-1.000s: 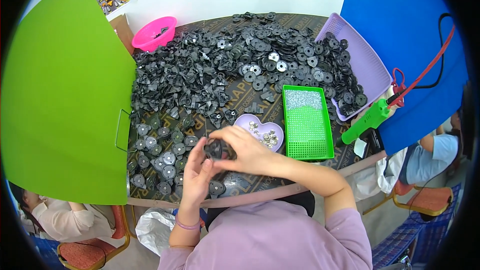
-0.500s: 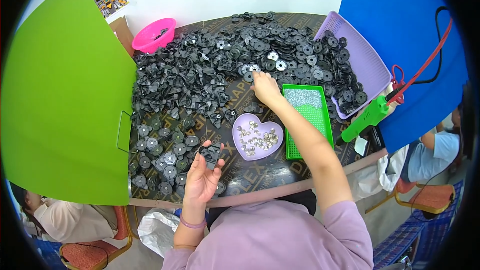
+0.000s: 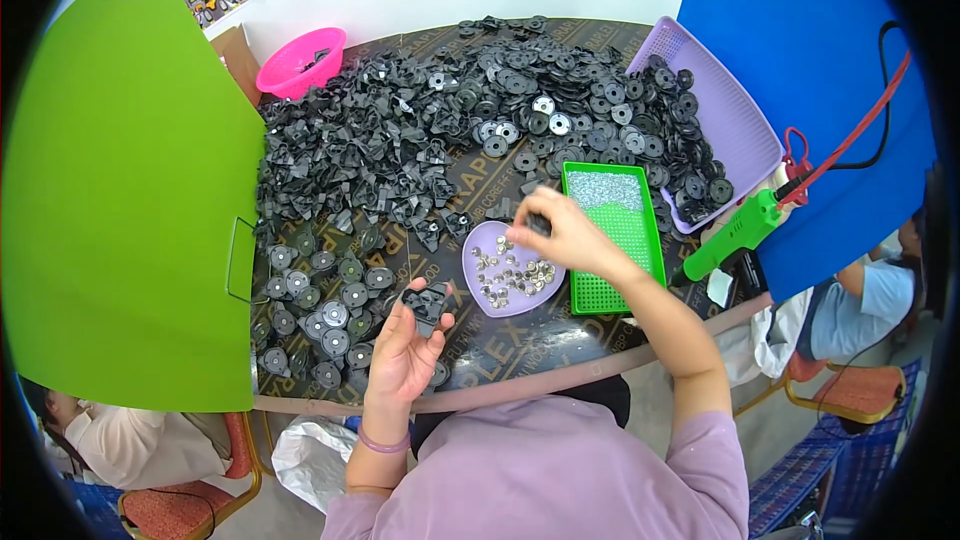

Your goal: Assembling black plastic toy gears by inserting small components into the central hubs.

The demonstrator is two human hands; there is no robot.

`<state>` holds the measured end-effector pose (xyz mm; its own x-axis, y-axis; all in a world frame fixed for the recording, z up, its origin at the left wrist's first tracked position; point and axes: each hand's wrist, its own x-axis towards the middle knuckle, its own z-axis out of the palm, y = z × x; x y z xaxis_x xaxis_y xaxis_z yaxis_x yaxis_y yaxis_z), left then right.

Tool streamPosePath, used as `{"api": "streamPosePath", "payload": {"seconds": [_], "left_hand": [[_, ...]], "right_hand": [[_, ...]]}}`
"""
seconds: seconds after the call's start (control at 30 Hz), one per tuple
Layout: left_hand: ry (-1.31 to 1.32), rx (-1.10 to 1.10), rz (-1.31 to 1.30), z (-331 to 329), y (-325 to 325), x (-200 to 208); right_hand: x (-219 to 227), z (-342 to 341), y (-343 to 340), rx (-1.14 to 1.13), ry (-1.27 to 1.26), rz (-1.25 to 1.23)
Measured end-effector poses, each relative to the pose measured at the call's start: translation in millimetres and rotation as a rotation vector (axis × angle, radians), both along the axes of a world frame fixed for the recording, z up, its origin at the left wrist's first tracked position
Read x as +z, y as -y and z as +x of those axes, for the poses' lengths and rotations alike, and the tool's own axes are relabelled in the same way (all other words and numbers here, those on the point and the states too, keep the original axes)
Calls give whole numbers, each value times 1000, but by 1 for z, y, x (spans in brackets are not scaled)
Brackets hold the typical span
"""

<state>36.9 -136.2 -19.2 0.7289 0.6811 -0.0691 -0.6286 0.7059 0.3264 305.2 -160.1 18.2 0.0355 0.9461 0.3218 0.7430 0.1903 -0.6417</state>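
Observation:
My left hand (image 3: 403, 358) holds a black moulded plastic part (image 3: 428, 306) at its fingertips, palm up, near the table's front edge. My right hand (image 3: 570, 234) is closed on a dark disc (image 3: 538, 225), partly hidden by the fingers, above the far right rim of a lilac heart-shaped dish (image 3: 474, 285). Small round metal pieces (image 3: 518, 277) lie in that dish. Beyond the hands spreads a heap of black angular parts (image 3: 350, 130), with a pile of black round discs (image 3: 560, 80) to its right.
Right of the dish lies a green tray (image 3: 655, 250) with small silvery screws. A green electric screwdriver (image 3: 735, 233) hangs on a red cord by the blue panel (image 3: 800, 120). A lilac basket (image 3: 740, 130) and a pink basket (image 3: 303, 60) stand behind. Disc-topped parts (image 3: 335, 315) lie left, by a green panel (image 3: 140, 200).
My right hand has come back from the disc pile toward the heart-shaped dish, now with a dark disc in its fingers. My left hand keeps its part in nearly the same place.

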Motion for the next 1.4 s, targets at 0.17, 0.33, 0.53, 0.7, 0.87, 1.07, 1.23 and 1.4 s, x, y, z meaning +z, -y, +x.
{"api": "streamPosePath", "payload": {"seconds": [0.17,0.33,0.53,0.7,0.87,1.07,1.23,1.4], "left_hand": [[-5,-43,2,9,-1,6],[-60,-22,51,13,-3,7],[-64,-19,72,13,-3,5],[-80,-11,74,13,-3,6],[-90,-12,81,16,-4,6],[-121,-44,68,19,-4,3],[-118,-54,87,21,-4,3],[-107,-69,78,25,-2,4]], "right_hand": [[-10,3,10,-92,13,-175],[-27,-2,-3,-27,361,24],[-48,-6,-21,146,646,-15],[-48,0,-32,159,616,-141],[-41,6,-24,142,528,-60],[-34,12,-13,145,522,-42],[-46,11,-8,213,602,-32],[-47,7,-11,219,665,19]]}}
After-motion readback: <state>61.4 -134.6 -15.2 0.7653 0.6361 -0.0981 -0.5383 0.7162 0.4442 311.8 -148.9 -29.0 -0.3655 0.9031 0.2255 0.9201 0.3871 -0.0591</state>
